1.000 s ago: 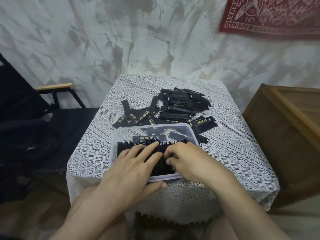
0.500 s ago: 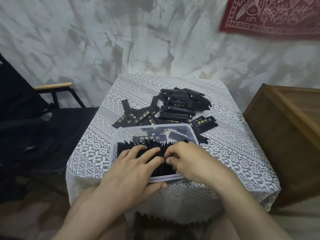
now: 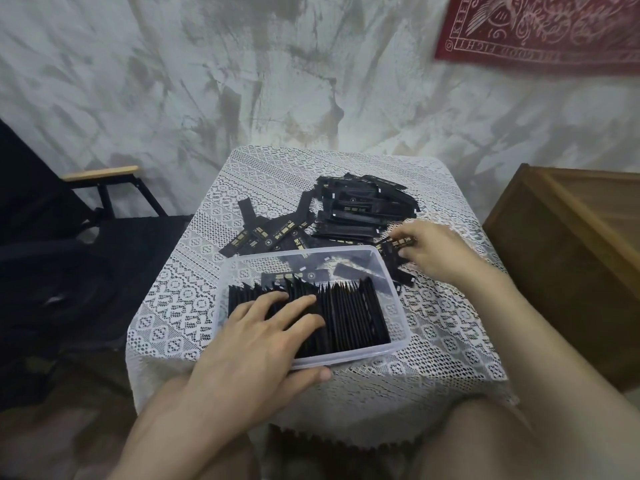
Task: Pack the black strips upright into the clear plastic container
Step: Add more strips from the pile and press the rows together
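Head view: the clear plastic container sits on the near part of the lace cloth, right in front of the person. The packed strips fill its near half. They stand on their long edges w/ the thin edges up. Each one's long way runs near to far, and the row goes L to R like books on a shelf. A few more lie flat on the far floor of the box.

The left hand lies flat on top of the row's left part, fingers straight and spread, thumb along the outside of the near wall. It grips nothing. I think it presses so the standing strips don't tip over, and so the box stays put.

The right hand is out past the far right corner of the box, fingers bent down onto a loose strip w/ gold marks. It seems to pinch it, but that spot is blurry. That strip lies flat, long way approx. L to R, so it needs a turn before it goes in.

The loose pile waits just beyond the box, mostly flat and pointing L to R, w/ some slanted at its left. Lots still to pack.
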